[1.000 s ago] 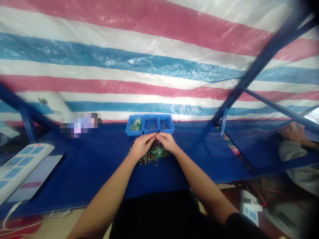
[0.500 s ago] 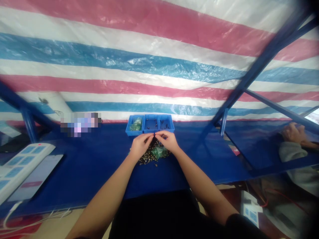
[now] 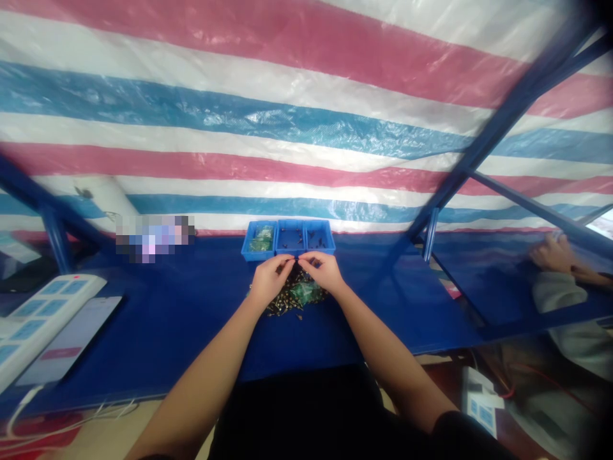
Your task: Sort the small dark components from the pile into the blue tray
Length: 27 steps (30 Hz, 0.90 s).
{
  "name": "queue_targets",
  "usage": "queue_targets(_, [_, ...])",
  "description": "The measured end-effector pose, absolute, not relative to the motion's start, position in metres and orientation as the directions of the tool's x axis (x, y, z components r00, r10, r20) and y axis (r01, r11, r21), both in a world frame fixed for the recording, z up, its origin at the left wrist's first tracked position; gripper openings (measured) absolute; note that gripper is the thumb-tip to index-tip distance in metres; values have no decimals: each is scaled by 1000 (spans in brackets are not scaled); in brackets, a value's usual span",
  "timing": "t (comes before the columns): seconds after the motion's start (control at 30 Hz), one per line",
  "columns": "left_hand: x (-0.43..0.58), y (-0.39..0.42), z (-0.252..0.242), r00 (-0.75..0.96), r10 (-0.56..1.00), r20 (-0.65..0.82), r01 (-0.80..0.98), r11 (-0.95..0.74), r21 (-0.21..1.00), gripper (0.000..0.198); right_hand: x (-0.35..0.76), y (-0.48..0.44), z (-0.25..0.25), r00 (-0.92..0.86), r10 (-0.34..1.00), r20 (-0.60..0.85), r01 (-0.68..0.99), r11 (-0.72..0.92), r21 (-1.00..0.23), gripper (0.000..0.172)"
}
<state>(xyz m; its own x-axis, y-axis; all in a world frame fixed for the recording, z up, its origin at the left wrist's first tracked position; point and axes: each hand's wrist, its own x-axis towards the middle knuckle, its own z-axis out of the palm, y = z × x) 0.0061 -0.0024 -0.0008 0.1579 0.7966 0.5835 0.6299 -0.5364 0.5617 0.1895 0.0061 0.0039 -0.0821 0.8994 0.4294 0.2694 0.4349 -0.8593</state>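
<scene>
Left hand [image 3: 269, 279] and right hand [image 3: 326, 272] meet fingertip to fingertip — both pinch one small dark part [image 3: 295, 259], just above the pile [image 3: 297, 296] on the table [image 3: 191, 319]. Blue bins [image 3: 287, 239] sit just behind.

At 12 o'clock on table [image 3: 167, 332]: three bins [image 3: 288, 239] in a row, backed against hanging sheet [image 3: 306, 128]. Just before them, heap of small parts [image 3: 293, 298], under left hand [image 3: 268, 281] and right hand [image 3: 326, 273]. At 9 o'clock: power strip [image 3: 36, 316], phone [image 3: 71, 338] touching at its 4 o'clock.
</scene>
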Motion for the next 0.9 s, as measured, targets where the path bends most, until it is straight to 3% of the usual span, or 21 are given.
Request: queue_targets(0.9, [6, -3, -1, 184, 841, 509, 611, -503, 611, 25, 189, 9, 0, -93, 898, 431, 240, 440, -865, 20])
